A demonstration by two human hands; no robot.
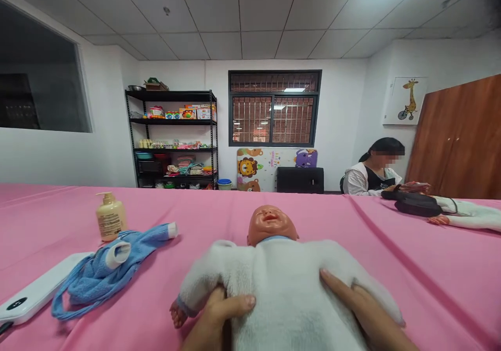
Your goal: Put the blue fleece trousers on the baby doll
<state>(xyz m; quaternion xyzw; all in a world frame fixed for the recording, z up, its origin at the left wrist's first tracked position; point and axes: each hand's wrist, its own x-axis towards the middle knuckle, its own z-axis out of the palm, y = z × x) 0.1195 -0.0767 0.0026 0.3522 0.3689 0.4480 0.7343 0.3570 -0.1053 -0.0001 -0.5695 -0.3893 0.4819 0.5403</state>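
Note:
A baby doll [272, 225] lies on its back in front of me, its head pointing away. It wears a white fuzzy outfit [289, 288] with a light blue collar. My left hand [219, 312] grips the doll's side under its arm, thumb on the chest. On the other side my right hand [360, 309] holds the doll's torso the same way, thumb on the front of the outfit. The fingers of both hands are partly hidden beneath the doll and its sleeves. Off to the left lies a crumpled blue garment [129, 262] with white cuffs.
A pump bottle [111, 218] and a white flat device [43, 288] are at left on the pink cloth [203, 210]. At far right lies another white-clothed doll [473, 215] beside a black object [417, 205]. A seated person [371, 173] is behind the table's right side.

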